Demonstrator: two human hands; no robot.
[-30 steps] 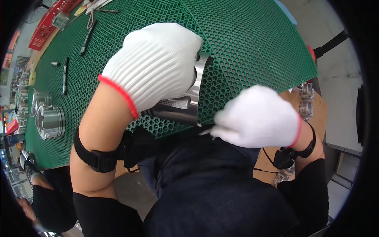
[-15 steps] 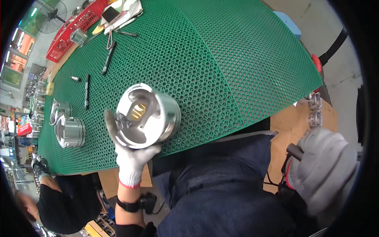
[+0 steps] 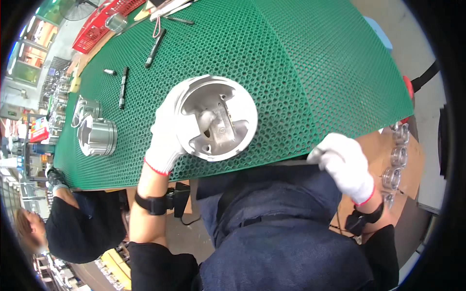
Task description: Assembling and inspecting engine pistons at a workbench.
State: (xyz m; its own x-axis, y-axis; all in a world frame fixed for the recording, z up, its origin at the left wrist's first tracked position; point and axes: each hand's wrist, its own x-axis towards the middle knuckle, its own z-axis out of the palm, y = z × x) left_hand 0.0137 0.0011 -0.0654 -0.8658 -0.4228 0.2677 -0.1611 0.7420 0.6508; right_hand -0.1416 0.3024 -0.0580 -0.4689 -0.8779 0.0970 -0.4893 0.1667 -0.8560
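My left hand (image 3: 165, 131), in a white knit glove, is closed on the left side of a large silver piston (image 3: 246, 109). The piston's hollow underside is turned up toward me, above the green mat (image 3: 272, 63). Off to the right, my gloved right hand (image 3: 343, 167) hovers by the mat's front edge with its fingers curled together. Whatever those fingers may hold is hidden. Two more silver pistons, one nearer (image 3: 99, 137) and one behind it (image 3: 87, 110), rest on the mat's left part.
Two black markers (image 3: 124, 87) (image 3: 155, 48) and a small metal cylinder (image 3: 110, 72) lie on the mat. A red basket (image 3: 94, 34) stands far left. Several pistons (image 3: 391, 178) sit on brown board at right. A co-worker (image 3: 87, 223) is at the left.
The piston has turned so its hollow underside faces me more. My right hand has come in leftward toward the mat; the dark cylinder seen at it earlier is out of sight.
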